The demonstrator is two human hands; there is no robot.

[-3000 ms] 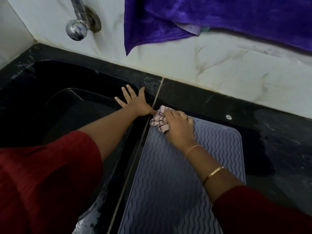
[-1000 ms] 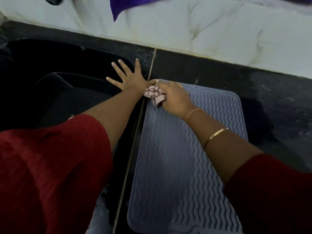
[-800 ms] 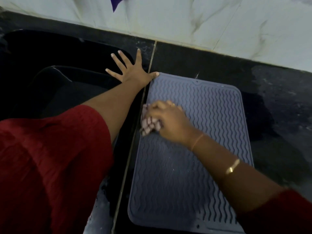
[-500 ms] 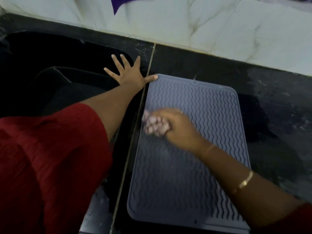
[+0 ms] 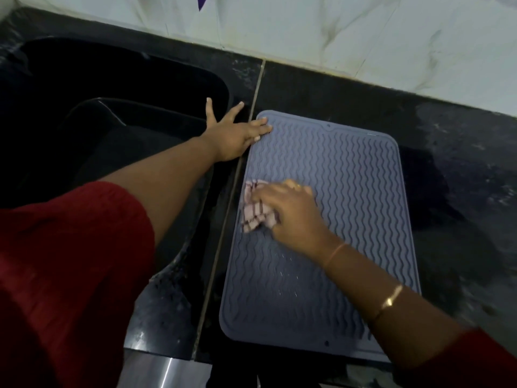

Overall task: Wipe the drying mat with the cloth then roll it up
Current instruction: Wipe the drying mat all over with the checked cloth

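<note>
1 drying mat (image 5: 355, 197): left hand (image 5: 232, 135) flat on corner, right hand (image 5: 292, 212) gripping cloth (image 5: 253, 217) midway.

A home kitchen: a deep black sink basin (image 5: 112, 79) sits left of the left hand (image 5: 232, 134), a polished black stone surface (image 5: 453, 191) spreads right of the right hand (image 5: 291, 217), and white marble-veined wall tiles (image 5: 335, 32) rise beyond both hands.

Black stone countertop (image 5: 453, 169), black sink (image 5: 117, 88) sunk at left, white marble-tiled wall (image 5: 321, 32) behind
</note>
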